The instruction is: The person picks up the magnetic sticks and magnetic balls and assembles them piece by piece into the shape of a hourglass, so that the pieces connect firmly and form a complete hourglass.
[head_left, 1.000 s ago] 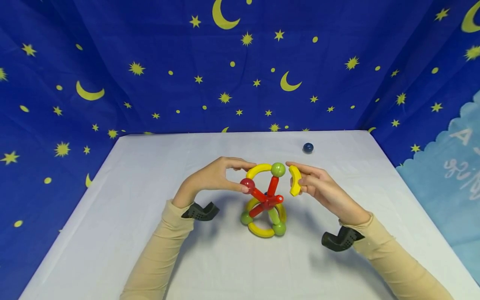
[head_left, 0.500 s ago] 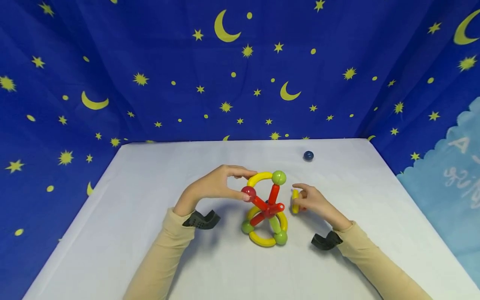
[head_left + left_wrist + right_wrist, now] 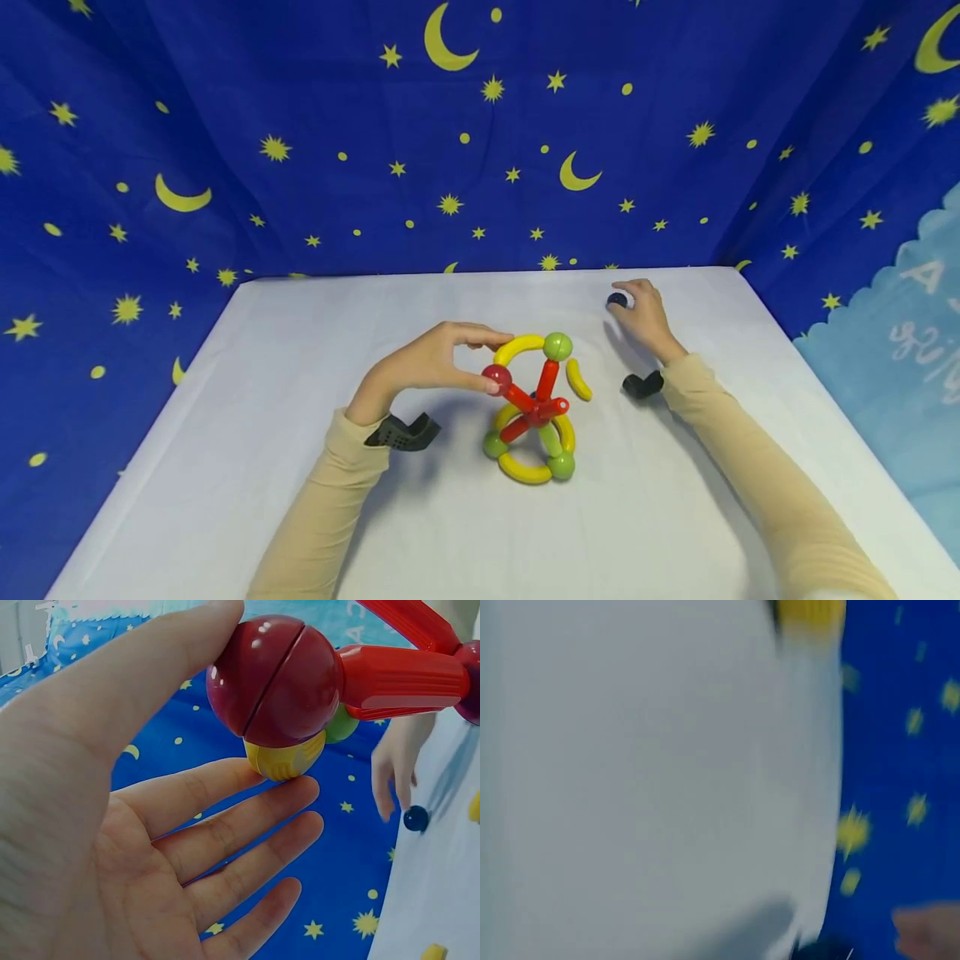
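Observation:
My left hand (image 3: 427,362) holds a toy built of magnetic balls and rods, its thumb on the red ball (image 3: 497,379) and its fingertips against a yellow curved rod (image 3: 522,343). In the left wrist view, the red ball (image 3: 277,679) fills the gap above those fingers. Red straight rods (image 3: 537,408) meet in the toy's middle; green balls (image 3: 557,347) and a lower yellow ring (image 3: 525,471) complete its outline. My right hand (image 3: 643,319) is at the dark blue ball (image 3: 617,300), thumb and forefinger spread on either side of it.
A loose yellow curved rod (image 3: 578,380) lies on the white tablecloth (image 3: 262,467), just right of the toy. Blue star-and-moon cloth (image 3: 375,192) hangs along the table's far edge and sides. Black brackets (image 3: 643,385) are worn on both wrists.
My right hand has lowered the yellow curved rod to the table, let go of it, and moved away to the blue ball. The left hand keeps its hold on the toy.

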Available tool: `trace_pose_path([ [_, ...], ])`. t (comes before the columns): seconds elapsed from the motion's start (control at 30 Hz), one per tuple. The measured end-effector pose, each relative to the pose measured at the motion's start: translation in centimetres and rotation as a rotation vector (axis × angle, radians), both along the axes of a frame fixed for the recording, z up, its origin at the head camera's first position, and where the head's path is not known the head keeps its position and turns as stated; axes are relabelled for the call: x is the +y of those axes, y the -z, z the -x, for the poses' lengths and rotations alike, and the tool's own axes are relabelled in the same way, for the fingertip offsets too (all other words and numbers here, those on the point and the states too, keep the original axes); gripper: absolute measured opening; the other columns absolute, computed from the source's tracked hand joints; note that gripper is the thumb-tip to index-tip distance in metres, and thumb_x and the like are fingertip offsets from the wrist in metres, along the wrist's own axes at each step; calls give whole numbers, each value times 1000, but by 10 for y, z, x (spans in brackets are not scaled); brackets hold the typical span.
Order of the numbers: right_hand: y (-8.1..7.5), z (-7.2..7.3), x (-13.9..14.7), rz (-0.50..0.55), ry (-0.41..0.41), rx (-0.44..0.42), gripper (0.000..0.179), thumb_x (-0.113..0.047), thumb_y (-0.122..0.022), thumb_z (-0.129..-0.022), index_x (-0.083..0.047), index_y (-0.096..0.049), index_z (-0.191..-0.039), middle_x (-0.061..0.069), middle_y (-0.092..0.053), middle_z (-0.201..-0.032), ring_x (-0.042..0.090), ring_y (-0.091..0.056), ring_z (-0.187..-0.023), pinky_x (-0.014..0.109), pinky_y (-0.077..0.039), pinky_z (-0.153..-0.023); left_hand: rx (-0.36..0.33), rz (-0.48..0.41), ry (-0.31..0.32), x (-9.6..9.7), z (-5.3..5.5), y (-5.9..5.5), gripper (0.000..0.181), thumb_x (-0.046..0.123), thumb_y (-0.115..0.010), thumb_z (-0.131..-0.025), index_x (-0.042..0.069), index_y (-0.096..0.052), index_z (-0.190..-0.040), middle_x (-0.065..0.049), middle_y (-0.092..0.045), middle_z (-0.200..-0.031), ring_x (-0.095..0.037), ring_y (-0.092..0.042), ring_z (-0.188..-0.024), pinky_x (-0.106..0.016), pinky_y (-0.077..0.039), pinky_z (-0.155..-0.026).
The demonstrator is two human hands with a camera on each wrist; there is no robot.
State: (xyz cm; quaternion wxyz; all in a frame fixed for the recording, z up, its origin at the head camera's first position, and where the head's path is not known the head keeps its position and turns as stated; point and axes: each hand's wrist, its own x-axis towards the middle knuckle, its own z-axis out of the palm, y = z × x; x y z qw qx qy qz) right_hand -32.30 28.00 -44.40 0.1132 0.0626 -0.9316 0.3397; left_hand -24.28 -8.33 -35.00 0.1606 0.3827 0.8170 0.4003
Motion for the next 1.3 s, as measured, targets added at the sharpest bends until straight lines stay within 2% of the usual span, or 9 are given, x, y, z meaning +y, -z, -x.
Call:
trace_pose_path([
  [0.13, 10, 20, 13, -136, -113, -173, 37, -1, -55, -90, 10, -54, -126, 34, -47, -132, 49, -40, -127, 58, -28, -110, -8, 18, 12, 2, -2, 4, 61, 29, -77, -78, 18, -55, -134, 3, -62, -125, -17, -51, -115, -46, -42, -102],
  [0.27, 17, 9, 9, -159, -141, -184, 35, 0, -59, -88, 10, -58, -121, 33, -55, -124, 47, -50, -119, 56, -38, -103, 14, 21, 34, 4, -2, 5, 60, 29, -77, -79, 17, -55, -134, 3, -63, -124, -16, -52, -114, -44, -41, -103],
  [0.5, -8, -48, -18, 50, -102, -6, 42, -7, -71, -82, 6, -60, -120, 27, -61, -117, 36, -62, -95, 40, -54, -81, 19, 25, 32, 4, 2, 0, 61, 30, -77, -78, 19, -55, -134, 3, -63, -122, -17, -52, -114, -45, -42, -102],
  [0.7, -43, -102, -38, 289, -72, 127, 37, -9, -74, -81, 1, -63, -115, 8, -66, -108, 5, -57, -85, 11, -47, -69, -3, 32, 16, 0, 3, -2, 61, 29, -77, -78, 20, -55, -134, 3, -63, -123, -18, -52, -114, -47, -42, -102],
  [0.77, -56, -120, -46, 404, -127, 152, 36, -3, -72, -81, 2, -62, -115, 0, -64, -107, 3, -56, -85, 11, -47, -73, -11, 26, 15, -1, 3, -2, 61, 29, -78, -78, 20, -56, -134, 3, -63, -123, -18, -52, -114, -47, -43, -101],
  [0.9, -74, -152, -65, 570, -388, 255, 41, 17, -70, -73, 5, -63, -112, 1, -63, -107, 9, -58, -93, 15, -49, -82, -15, 20, 12, -3, 4, -2, 62, 29, -78, -78, 20, -55, -134, 3, -62, -124, -18, -52, -115, -47, -43, -100],
  [0.97, -76, -160, -74, 570, -522, 311, 46, 22, -71, -67, 5, -64, -109, 8, -62, -106, 11, -58, -96, 16, -49, -84, -16, 17, 5, -4, 4, -2, 62, 29, -78, -78, 20, -55, -134, 3, -62, -125, -18, -52, -115, -48, -42, -102],
  [1.07, -72, -167, -85, 469, -619, 316, 48, 17, -76, -64, -1, -66, -107, 9, -61, -103, 10, -56, -94, 17, -49, -82, -19, 12, 1, -4, 5, -2, 62, 28, -78, -77, 19, -55, -134, 2, -62, -125, -19, -52, -116, -49, -41, -103],
  [1.3, -63, -172, -91, 308, -604, 231, 47, 3, -83, -64, -3, -66, -108, 1, -63, -94, 7, -51, -84, 23, -45, -73, -29, 6, 18, -2, 5, 1, 62, 28, -78, -78, 18, -55, -134, 1, -62, -125, -20, -52, -117, -49, -41, -103],
])
